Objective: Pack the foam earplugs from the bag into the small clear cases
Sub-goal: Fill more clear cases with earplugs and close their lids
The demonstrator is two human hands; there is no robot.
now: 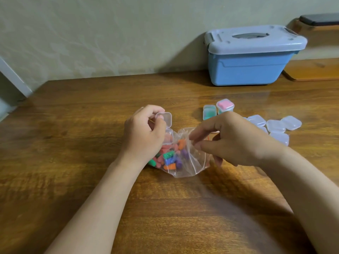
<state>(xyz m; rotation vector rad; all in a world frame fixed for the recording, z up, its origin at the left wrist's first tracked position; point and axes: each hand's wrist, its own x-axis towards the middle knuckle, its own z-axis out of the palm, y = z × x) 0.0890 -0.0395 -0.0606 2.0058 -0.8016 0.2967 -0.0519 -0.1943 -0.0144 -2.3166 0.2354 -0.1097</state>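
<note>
The foam earplugs lie in the clear bag at frame centre, where the right hand pinches its mouth and the left hand clamps an open case, so filling seemingly comes next.

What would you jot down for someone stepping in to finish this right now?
Left hand: holds an open clear case with its lid up, by the bag's mouth.
Right hand: pinches the rim of the plastic bag.
Bag lies on the table, many coloured earplugs inside.
Done: two filled cases, one green, one pink.
Left: the held case, plus the empty cases to the right.
</note>
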